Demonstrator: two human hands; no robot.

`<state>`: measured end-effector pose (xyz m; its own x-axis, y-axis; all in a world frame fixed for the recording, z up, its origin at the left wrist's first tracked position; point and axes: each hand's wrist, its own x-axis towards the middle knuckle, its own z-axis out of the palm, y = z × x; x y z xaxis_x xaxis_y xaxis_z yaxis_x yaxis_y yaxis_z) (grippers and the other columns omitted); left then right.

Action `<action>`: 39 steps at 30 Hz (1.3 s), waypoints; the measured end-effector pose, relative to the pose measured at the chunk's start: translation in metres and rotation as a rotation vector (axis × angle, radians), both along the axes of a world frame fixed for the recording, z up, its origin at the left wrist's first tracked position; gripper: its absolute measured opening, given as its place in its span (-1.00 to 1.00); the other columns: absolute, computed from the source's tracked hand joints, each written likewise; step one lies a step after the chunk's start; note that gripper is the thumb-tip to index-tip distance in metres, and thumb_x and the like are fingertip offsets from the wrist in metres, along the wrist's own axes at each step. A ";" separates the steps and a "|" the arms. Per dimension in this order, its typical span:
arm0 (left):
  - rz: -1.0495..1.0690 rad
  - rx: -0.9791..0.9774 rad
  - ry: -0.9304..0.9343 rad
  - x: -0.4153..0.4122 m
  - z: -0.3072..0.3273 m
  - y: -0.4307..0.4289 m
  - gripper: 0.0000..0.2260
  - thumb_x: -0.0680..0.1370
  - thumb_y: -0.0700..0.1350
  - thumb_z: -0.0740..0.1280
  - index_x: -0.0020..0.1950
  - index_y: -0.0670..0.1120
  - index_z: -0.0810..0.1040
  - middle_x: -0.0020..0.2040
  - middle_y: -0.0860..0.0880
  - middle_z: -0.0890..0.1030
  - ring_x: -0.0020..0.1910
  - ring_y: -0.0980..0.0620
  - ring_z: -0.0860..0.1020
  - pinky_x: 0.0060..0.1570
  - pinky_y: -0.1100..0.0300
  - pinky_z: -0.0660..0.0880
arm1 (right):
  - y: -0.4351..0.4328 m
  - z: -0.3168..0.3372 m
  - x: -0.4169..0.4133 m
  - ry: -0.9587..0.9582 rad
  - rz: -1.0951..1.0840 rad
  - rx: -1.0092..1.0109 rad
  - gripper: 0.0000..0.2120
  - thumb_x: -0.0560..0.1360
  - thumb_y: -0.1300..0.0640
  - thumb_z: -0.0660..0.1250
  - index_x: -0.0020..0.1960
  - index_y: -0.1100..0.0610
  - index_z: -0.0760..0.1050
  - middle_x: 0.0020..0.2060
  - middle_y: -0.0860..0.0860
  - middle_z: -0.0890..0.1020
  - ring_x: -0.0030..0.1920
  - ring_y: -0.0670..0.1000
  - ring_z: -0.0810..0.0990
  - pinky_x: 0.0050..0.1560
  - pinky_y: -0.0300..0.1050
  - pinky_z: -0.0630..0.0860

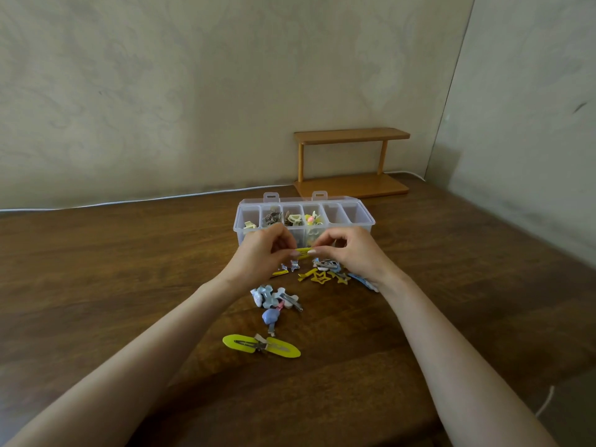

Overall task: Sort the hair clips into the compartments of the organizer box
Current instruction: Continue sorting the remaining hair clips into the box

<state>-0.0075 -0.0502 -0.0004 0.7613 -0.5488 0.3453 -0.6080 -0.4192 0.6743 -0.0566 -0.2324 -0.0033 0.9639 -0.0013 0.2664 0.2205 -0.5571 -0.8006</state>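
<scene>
While both hands meet just in front of the organizer box (303,217), they share one small yellow hair clip (303,252): the left hand (258,253) pinches its left end between thumb and fingertips, and the right hand (350,250) pinches its right end the same way, so the clip hangs level between them, just above the wooden table (129,269) and against the box's near wall. Both hands' other fingers are curled in. The clear plastic box stands open at the far middle of the table, its lid folded back behind it, with a row of six compartments; the four on the left hold clips, among them a pale one in the leftmost, dark metallic ones in the second, cream ones in the third and a mix with yellow and pink in the fourth, while the two on the right show no contents from this angle. Near the hands lies a loose scatter of clips: yellow star clips (322,277) just under the right hand, a cluster of blue and white clips (274,296) nearer the viewer, a purple clip (270,317) just near of that, and two yellow oval snap clips (261,345) nearest of all. At the far right, against the wall, stands a small wooden shelf (351,162).
</scene>
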 end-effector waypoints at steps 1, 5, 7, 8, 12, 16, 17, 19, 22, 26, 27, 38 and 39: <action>0.005 -0.033 0.010 0.000 0.000 -0.001 -0.91 0.49 -0.27 0.34 -0.08 -0.11 0.48 -0.20 -0.01 0.58 -0.22 0.13 0.59 -0.21 0.35 0.53 | -0.001 0.000 0.001 -0.009 -0.010 0.025 -0.99 0.43 0.17 0.43 -0.16 0.10 0.62 -0.26 -0.04 0.62 -0.24 -0.10 0.53 -0.16 -0.22 0.49; 0.050 -0.022 -0.026 -0.001 -0.005 -0.002 -0.85 0.50 -0.27 0.33 0.05 -0.14 0.47 -0.11 0.03 0.55 -0.12 0.12 0.55 -0.16 0.37 0.50 | -0.010 0.001 0.004 -0.114 -0.138 0.117 -0.96 0.44 0.17 0.43 -0.18 0.11 0.60 -0.26 -0.02 0.61 -0.22 -0.08 0.54 -0.18 -0.25 0.50; 0.018 0.081 -0.109 -0.001 -0.008 -0.003 -0.89 0.50 -0.22 0.34 0.00 -0.10 0.49 -0.11 0.07 0.55 -0.10 0.13 0.53 -0.15 0.37 0.48 | -0.017 0.001 0.006 -0.207 -0.265 0.153 -0.94 0.42 0.15 0.45 -0.17 0.14 0.60 -0.28 -0.02 0.61 -0.24 -0.10 0.53 -0.22 -0.30 0.47; -0.005 0.136 -0.147 -0.001 -0.010 -0.003 -0.91 0.50 -0.20 0.35 -0.02 -0.07 0.51 -0.09 0.09 0.55 -0.08 0.14 0.52 -0.11 0.34 0.49 | -0.020 0.000 0.008 -0.241 -0.332 0.146 -0.92 0.42 0.14 0.45 -0.16 0.14 0.60 -0.28 -0.03 0.61 -0.25 -0.10 0.53 -0.23 -0.30 0.46; -0.088 0.335 -0.262 -0.002 -0.018 -0.005 -0.81 0.51 -0.07 0.33 0.12 0.00 0.55 0.07 0.12 0.51 0.09 0.14 0.39 0.04 0.27 0.37 | -0.027 -0.008 0.013 -0.323 -0.551 -0.045 -0.92 0.48 0.12 0.39 -0.10 0.13 0.61 -0.20 -0.04 0.64 -0.20 -0.09 0.56 -0.26 -0.30 0.40; -0.122 0.407 -0.292 -0.002 -0.023 -0.008 -0.72 0.51 0.00 0.32 0.21 0.04 0.52 0.16 0.07 0.49 0.12 0.09 0.37 0.06 0.21 0.39 | -0.025 -0.010 0.015 -0.364 -0.664 -0.218 -0.91 0.50 0.12 0.35 -0.07 0.12 0.61 -0.13 -0.01 0.63 -0.20 -0.09 0.51 -0.34 -0.35 0.30; -0.125 0.418 -0.295 -0.002 -0.024 -0.010 -0.72 0.51 0.01 0.32 0.21 0.04 0.52 0.16 0.06 0.49 0.12 0.09 0.37 0.07 0.19 0.40 | -0.024 -0.010 0.016 -0.356 -0.679 -0.251 -0.90 0.51 0.11 0.35 -0.06 0.12 0.62 -0.13 -0.01 0.61 -0.22 -0.10 0.49 -0.37 -0.35 0.26; -0.127 0.430 -0.296 -0.002 -0.025 -0.013 -0.73 0.50 0.02 0.33 0.18 0.04 0.54 0.14 0.06 0.49 0.11 0.09 0.37 0.08 0.17 0.41 | -0.022 -0.011 0.018 -0.332 -0.679 -0.302 -0.87 0.52 0.09 0.34 -0.01 0.10 0.63 -0.14 -0.02 0.56 -0.26 -0.11 0.44 -0.39 -0.33 0.21; -0.105 0.418 -0.331 -0.002 -0.026 -0.015 -0.80 0.49 0.02 0.35 0.09 0.01 0.57 0.09 0.05 0.49 0.07 0.09 0.38 0.06 0.15 0.44 | -0.020 -0.010 0.019 -0.336 -0.656 -0.318 -0.81 0.54 0.04 0.30 0.06 0.07 0.62 -0.17 -0.09 0.47 -0.30 -0.15 0.40 -0.39 -0.33 0.22; -0.085 0.388 -0.397 -0.002 -0.029 -0.014 -0.84 0.48 0.01 0.36 -0.02 -0.03 0.57 0.03 0.03 0.51 0.01 0.08 0.39 -0.02 0.20 0.42 | -0.019 -0.007 0.014 -0.383 -0.591 -0.247 -0.84 0.54 0.09 0.29 0.04 0.10 0.61 -0.18 -0.07 0.54 -0.26 -0.15 0.46 -0.34 -0.38 0.29; -0.084 0.385 -0.421 -0.002 -0.029 -0.014 -0.85 0.49 0.00 0.35 -0.02 -0.04 0.57 0.03 0.03 0.51 0.01 0.08 0.40 -0.04 0.22 0.41 | -0.019 -0.007 0.014 -0.392 -0.540 -0.227 -0.86 0.53 0.11 0.31 0.02 0.11 0.61 -0.17 -0.05 0.58 -0.24 -0.14 0.49 -0.32 -0.39 0.32; 0.069 0.123 -0.304 0.002 -0.019 -0.013 -0.90 0.52 -0.10 0.31 -0.07 -0.09 0.59 -0.14 0.09 0.51 -0.09 0.11 0.44 -0.16 0.26 0.39 | -0.011 -0.002 0.006 -0.045 -0.028 -0.046 -0.94 0.39 0.11 0.48 -0.15 0.07 0.66 -0.21 -0.02 0.67 -0.33 -0.23 0.50 -0.23 -0.14 0.45; 0.071 0.106 -0.299 0.002 -0.018 -0.013 -0.90 0.52 -0.10 0.32 -0.08 -0.11 0.59 -0.15 0.09 0.51 -0.11 0.12 0.43 -0.19 0.29 0.37 | -0.011 -0.002 0.005 -0.053 -0.027 -0.037 -0.95 0.39 0.13 0.48 -0.16 0.08 0.65 -0.22 -0.02 0.66 -0.38 -0.25 0.47 -0.26 -0.18 0.42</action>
